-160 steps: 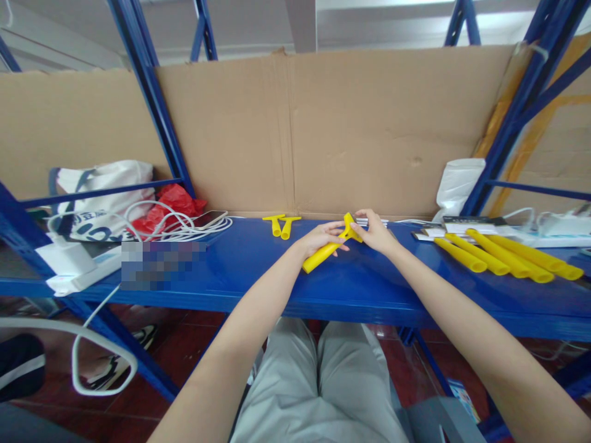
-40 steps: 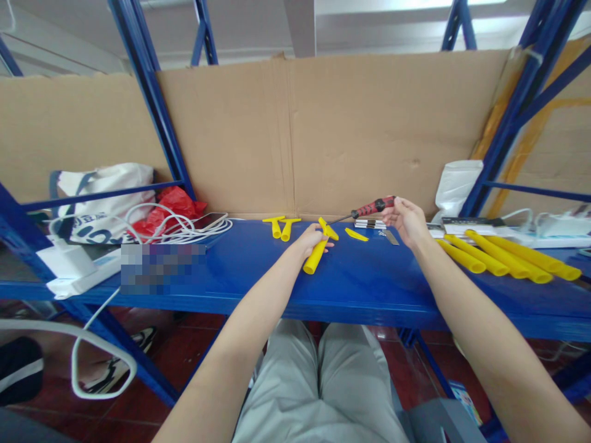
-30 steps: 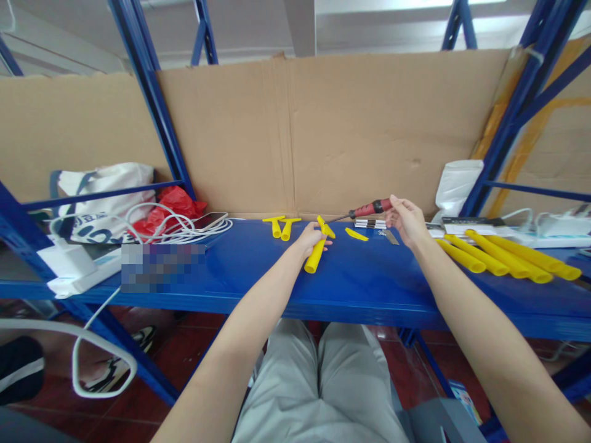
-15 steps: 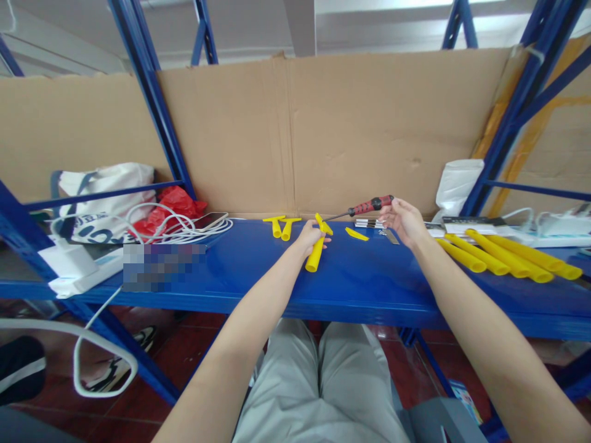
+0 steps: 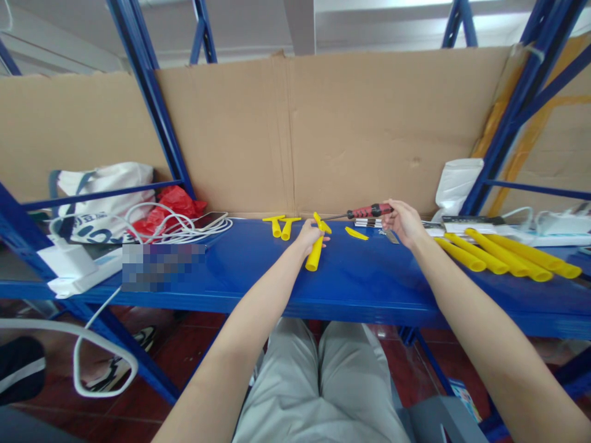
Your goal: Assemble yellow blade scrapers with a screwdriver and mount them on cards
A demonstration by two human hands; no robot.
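Note:
Closed around a yellow T-shaped scraper handle (image 5: 314, 253), my left hand (image 5: 308, 239) holds it a little above the blue shelf (image 5: 258, 277), its crosspiece pointing away from me. My right hand (image 5: 402, 223) grips the end of a screwdriver (image 5: 368, 211) with a red and black handle. The screwdriver's shaft runs left, and its tip meets the head of the yellow handle; the exact contact is too small to make out. Between my hands lies a flat yellow piece (image 5: 356, 234). Close below my right hand is a small metal blade (image 5: 392, 237).
Two yellow T-shaped pieces (image 5: 287, 229) lie left of my left hand. Several yellow tubes (image 5: 503, 255) rest at the right. Coiled white cables (image 5: 184, 229), a red bag (image 5: 178, 206) and a power strip (image 5: 92, 277) occupy the left. Cardboard (image 5: 360, 135) closes the back.
The screwdriver's handle end has dipped and shifted slightly left, along with my right hand's fingers. My left hand and the yellow handle stay nearly in place.

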